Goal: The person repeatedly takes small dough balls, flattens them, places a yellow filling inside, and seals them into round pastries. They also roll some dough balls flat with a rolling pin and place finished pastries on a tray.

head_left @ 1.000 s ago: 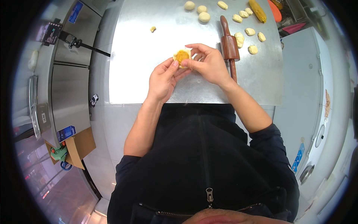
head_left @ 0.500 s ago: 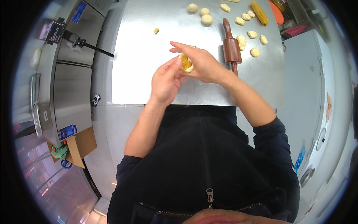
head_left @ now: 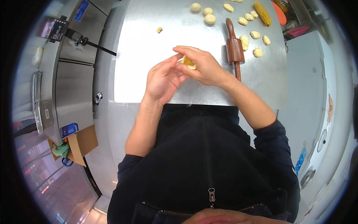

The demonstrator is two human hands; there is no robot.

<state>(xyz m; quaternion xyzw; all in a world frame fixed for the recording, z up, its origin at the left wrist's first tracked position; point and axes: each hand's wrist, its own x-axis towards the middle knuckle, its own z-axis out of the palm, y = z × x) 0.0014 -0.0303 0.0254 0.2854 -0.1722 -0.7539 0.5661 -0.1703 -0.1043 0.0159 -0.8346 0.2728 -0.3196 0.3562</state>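
My right hand point(head_left: 204, 68) curls over a pale dough piece with yellow filling point(head_left: 189, 63), partly hiding it. My left hand point(head_left: 164, 78) cups it from the left, palm turned up, fingertips meeting those of my right hand. Both are above the steel table point(head_left: 134, 78). A wooden rolling pin point(head_left: 235, 50) lies to their right. Small pale dough pieces point(head_left: 257, 52) are scattered beyond it, with round dough balls point(head_left: 210, 19) at the back and a long yellow lump point(head_left: 262, 13) at the back right. A small yellow scrap point(head_left: 159, 30) lies left of centre.
Left are steel cabinets point(head_left: 74, 93), a phone mount point(head_left: 56, 31) on a black arm, and a cardboard box point(head_left: 82, 143) with green tools. A white appliance point(head_left: 300, 82) stands right of the table, with an orange item point(head_left: 279, 13) behind the table's back corner.
My right hand has closed further over the filled dough, hiding more of it. My left hand has tilted, showing more of its palm. The view has shifted slightly, moving table items right and down.
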